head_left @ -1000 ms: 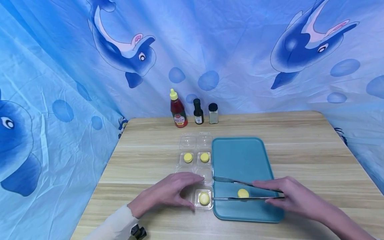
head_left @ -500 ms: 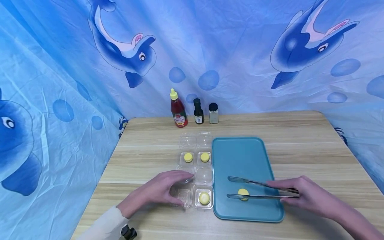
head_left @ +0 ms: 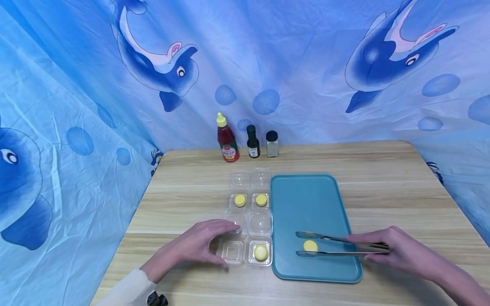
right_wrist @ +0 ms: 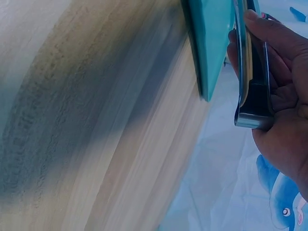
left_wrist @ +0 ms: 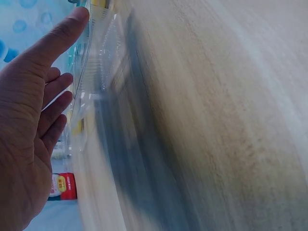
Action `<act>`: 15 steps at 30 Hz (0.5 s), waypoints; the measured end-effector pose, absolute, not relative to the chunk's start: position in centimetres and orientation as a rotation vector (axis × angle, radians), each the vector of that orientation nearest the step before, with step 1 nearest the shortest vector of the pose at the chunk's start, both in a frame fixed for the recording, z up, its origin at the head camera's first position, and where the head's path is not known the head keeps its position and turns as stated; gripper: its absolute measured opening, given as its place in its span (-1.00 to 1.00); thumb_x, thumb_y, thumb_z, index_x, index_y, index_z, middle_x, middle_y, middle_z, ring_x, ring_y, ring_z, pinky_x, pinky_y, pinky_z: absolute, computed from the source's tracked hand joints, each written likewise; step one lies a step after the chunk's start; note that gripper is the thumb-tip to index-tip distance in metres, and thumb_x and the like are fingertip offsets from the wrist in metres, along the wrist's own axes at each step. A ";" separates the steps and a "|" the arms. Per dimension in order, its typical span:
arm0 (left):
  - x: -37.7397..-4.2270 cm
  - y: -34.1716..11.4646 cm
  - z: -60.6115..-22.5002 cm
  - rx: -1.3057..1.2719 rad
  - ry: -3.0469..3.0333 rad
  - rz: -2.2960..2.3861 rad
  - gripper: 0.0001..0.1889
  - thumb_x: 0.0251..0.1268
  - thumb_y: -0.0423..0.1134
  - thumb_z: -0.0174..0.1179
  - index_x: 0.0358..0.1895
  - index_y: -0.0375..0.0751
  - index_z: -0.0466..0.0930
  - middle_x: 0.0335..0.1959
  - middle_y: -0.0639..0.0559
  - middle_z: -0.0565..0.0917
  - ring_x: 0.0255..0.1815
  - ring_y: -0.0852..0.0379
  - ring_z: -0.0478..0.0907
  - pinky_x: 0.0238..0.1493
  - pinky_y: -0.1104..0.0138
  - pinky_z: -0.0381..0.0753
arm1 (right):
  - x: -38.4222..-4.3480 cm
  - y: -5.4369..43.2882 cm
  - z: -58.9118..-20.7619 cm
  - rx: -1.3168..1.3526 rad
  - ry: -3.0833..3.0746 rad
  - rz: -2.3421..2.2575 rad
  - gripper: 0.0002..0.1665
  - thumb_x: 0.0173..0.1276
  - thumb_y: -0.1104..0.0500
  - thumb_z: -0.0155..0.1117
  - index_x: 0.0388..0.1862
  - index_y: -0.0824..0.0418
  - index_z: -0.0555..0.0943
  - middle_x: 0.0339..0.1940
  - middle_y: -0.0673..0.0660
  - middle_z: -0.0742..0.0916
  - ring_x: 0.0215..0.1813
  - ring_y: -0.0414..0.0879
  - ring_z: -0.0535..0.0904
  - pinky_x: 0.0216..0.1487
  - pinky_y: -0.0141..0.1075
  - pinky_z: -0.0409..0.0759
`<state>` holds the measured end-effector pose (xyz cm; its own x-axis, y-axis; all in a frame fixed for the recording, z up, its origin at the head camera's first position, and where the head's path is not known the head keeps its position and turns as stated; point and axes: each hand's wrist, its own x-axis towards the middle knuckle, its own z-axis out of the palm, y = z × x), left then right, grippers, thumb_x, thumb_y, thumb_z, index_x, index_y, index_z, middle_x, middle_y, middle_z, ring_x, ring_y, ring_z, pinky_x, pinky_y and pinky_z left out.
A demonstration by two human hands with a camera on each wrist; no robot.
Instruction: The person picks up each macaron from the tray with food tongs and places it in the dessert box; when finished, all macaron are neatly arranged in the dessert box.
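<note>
My right hand (head_left: 402, 251) grips metal tongs (head_left: 337, 253) over the teal tray (head_left: 306, 191). The arms of the tongs are spread, and a yellow macaron (head_left: 310, 245) on the tray lies between their tips in the head view. In the right wrist view the bent end of the tongs (right_wrist: 255, 108) rests in the palm. My left hand (head_left: 197, 243) is beside the front left clear plastic box (head_left: 231, 251), which has no macaron in it, fingers near its raised lid (head_left: 236, 219). The box to its right holds another macaron (head_left: 261, 253).
Behind these, two more lidded boxes hold one macaron (head_left: 240, 200) and a second macaron (head_left: 261, 200). A red sauce bottle (head_left: 227, 142), a small dark bottle (head_left: 253, 144) and a black-capped jar (head_left: 272, 146) stand at the back of the wooden table (head_left: 383, 178).
The tongs have drawn back to the right, from the tray's left edge to either side of the macaron. My left hand has moved left, uncovering the front left box.
</note>
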<state>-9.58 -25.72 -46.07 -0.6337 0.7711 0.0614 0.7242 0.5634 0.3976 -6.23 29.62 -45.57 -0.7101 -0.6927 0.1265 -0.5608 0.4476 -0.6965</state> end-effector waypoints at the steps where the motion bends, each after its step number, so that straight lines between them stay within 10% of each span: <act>1: -9.5 -25.8 -46.1 1.280 2.669 0.601 0.05 -0.09 0.33 0.62 0.53 -0.01 0.48 0.47 0.05 0.57 0.49 0.03 0.48 0.47 -0.04 0.51 | -6.3 29.7 -45.6 -1.105 2.515 -1.112 -0.34 0.28 0.26 0.61 0.37 0.06 0.70 0.22 0.08 0.78 0.22 -0.30 0.66 -0.21 -0.44 0.72; 15: -9.3 -26.1 -46.1 1.288 2.665 0.585 0.01 -0.06 0.35 0.61 0.50 0.00 0.51 0.47 0.10 0.57 0.49 0.07 0.48 0.48 0.01 0.50 | -6.5 30.6 -46.0 -1.135 2.561 -1.110 -0.38 0.25 0.29 0.62 0.31 0.06 0.74 0.17 -0.02 0.80 0.15 -0.32 0.69 -0.20 -0.47 0.72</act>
